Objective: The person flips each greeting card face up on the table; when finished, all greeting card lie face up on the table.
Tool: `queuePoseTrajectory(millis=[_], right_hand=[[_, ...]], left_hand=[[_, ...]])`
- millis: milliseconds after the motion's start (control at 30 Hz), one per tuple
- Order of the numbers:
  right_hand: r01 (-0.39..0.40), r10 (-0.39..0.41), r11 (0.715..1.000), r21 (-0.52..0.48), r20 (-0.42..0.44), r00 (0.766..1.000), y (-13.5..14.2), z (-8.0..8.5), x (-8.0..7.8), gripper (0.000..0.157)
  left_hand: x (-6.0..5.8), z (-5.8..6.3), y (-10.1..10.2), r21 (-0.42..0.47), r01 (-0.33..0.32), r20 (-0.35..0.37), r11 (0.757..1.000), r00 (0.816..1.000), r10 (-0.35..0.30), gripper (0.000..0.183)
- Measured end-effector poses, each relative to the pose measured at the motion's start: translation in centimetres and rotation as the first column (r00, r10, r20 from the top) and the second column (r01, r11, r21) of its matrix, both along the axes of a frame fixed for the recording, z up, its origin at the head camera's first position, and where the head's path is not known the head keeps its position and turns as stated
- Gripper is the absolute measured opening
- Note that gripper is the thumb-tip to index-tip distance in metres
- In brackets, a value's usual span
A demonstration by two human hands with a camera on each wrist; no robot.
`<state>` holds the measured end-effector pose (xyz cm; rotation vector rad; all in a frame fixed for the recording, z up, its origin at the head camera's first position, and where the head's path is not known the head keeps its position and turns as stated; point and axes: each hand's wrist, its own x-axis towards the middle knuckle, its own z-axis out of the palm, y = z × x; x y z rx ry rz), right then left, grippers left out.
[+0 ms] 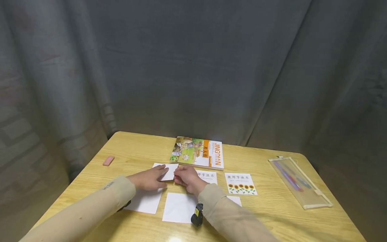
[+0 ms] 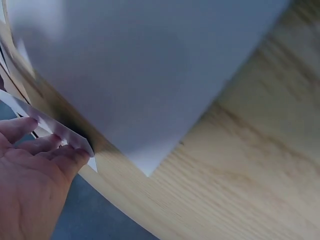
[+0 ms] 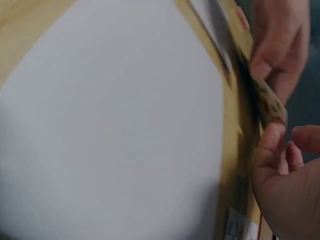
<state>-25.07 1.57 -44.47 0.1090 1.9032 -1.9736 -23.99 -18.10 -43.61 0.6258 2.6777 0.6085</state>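
A small white card [image 1: 169, 170] is raised off the table between both hands in the head view. My left hand [image 1: 150, 178] holds it from the left, fingers spread over its white face; in the right wrist view the thumb [image 3: 262, 70] lies against its darker printed side. My right hand [image 1: 188, 177] pinches the right edge of the card, with fingertips at its corner in the right wrist view. Blank white sheets [image 1: 148, 201] lie below the hands, partly covered by the forearms. One printed card [image 1: 211, 175] is half hidden behind the right hand.
Right of the hands lies a sunflower card [image 1: 241, 185]. A picture-covered book [image 1: 193, 151] sits at the back. Far left is a pink eraser [image 1: 108, 161]; far right, a zipped mesh pouch [image 1: 299, 188] with pens. A grey curtain [image 1: 193, 67] hangs behind the table.
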Motion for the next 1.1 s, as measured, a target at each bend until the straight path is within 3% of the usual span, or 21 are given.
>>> queuePoseTrajectory(millis=[133, 233, 367, 500, 633, 767, 833, 900, 1000, 1100], right_hand=[[0.002, 0.0, 0.999, 0.05, -0.038, 0.999, 0.0, -0.1, 0.3, 0.008], [0.004, -0.002, 0.998, 0.058, -0.049, 0.999, 0.8, 0.3, 0.2, 0.011], [-0.012, 0.014, 0.999, 0.053, -0.047, 0.999, 2.6, 0.9, -0.3, 0.019], [-0.012, 0.013, 0.999, 0.046, -0.029, 0.999, 4.4, 1.0, -0.9, 0.02], [-0.008, 0.008, 1.0, 0.02, -0.019, 1.0, 5.5, 0.9, -1.3, 0.015], [-0.024, 0.024, 1.0, -0.02, -0.011, 1.0, 6.0, 1.0, -1.3, 0.016], [-0.021, 0.021, 0.999, -0.039, 0.0, 1.0, 6.2, 1.1, -1.3, 0.019], [-0.014, 0.015, 0.997, -0.073, 0.013, 1.0, 6.3, 1.3, -1.4, 0.021], [0.001, 0.003, 0.989, -0.148, 0.026, 1.0, 6.3, 1.4, -1.4, 0.022], [0.006, -0.006, 0.985, -0.17, -0.001, 1.0, 6.3, 1.3, -1.4, 0.019]], left_hand=[[-0.1, 0.1, -0.1, 0.006, 0.028, -0.04, 1.0, 0.999, -0.028, 0.075], [-0.2, 0.2, -0.4, -0.03, 0.057, -0.119, 0.998, 0.991, -0.06, 0.07], [-0.5, 0.4, -1.2, -0.093, 0.045, -0.22, 0.995, 0.973, -0.065, 0.062], [-0.9, 0.5, -1.8, -0.088, 0.036, -0.273, 0.995, 0.96, -0.059, 0.058], [-1.2, 0.6, -1.9, -0.068, 0.052, -0.348, 0.996, 0.935, -0.072, 0.049], [-1.5, 0.6, -1.7, -0.037, 0.083, -0.439, 0.996, 0.894, -0.09, 0.035], [-1.6, 0.5, -1.5, -0.006, 0.08, -0.471, 0.997, 0.879, -0.073, 0.028], [-1.8, 0.5, -1.4, 0.04, 0.058, -0.479, 0.998, 0.878, -0.031, 0.021], [-1.8, 0.4, -1.2, 0.148, -0.003, -0.432, 0.989, 0.9, 0.068, 0.012], [-1.9, 0.5, -1.1, 0.256, -0.056, -0.379, 0.965, 0.912, 0.154, 0.011]])
